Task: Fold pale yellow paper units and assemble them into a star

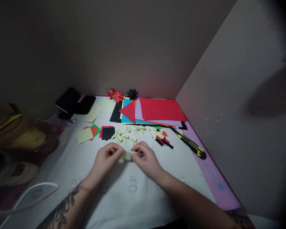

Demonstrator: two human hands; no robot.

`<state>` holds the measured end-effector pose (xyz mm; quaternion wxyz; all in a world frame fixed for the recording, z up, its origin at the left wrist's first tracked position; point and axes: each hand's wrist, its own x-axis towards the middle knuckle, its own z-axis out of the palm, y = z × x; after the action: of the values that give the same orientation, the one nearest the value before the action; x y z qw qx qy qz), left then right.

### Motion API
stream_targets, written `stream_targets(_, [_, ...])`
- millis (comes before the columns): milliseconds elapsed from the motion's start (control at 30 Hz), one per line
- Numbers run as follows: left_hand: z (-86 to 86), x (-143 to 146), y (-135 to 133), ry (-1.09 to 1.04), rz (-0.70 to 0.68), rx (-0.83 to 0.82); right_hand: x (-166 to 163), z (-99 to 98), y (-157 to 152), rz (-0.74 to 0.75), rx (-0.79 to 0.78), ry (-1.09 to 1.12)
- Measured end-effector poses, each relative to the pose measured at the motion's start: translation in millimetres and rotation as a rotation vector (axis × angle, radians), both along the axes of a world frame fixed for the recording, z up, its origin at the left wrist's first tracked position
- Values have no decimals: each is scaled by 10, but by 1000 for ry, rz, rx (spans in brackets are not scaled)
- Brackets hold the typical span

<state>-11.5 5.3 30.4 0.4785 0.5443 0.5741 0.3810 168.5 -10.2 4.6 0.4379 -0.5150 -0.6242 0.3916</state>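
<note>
Between my two hands is a small pale yellow piece of paper (127,155). Thumb and fingers of my left hand (109,156) pinch its left side. On the other side, my right hand (145,159) has its thumb and fingertips closed at the paper's right edge. Just beyond my fingertips lie several small folded pale yellow paper pieces (125,136). To their left are black paper squares (108,133) over red ones, and a pale yellow square (84,135) overlapping orange and green paper.
Coloured paper sheets (162,109) are stacked at the back, with a red folded star (118,96) and a black one (132,93) behind. A yellow-black utility knife (190,144) lies right, near paper scraps (164,140). Scissors (71,122) and a black case (85,105) are left.
</note>
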Motion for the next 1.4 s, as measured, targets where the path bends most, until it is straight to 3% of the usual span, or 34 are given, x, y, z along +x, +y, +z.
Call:
stream_targets(133, [19,114,-88,68,-174,39,-53,6,-58,39,105,-89])
stream_targets(500, [51,121,-139,168,-252,175,-57,25,-67,92,181,-171])
stream_targets(667, [88,71,-116,97,-127,166,-27,101,-40,91,123,-107])
stream_targets(967, [7,-66,43,-256,189,-82,145,169,89,-72,-9,87])
stream_targets(1233, [-23,4,29,-326,126,-201,38,65,-19,-1,44,122])
stream_targets(1400, [-5,44,-23,-305,55,-204,51,58,-12,57,190,81])
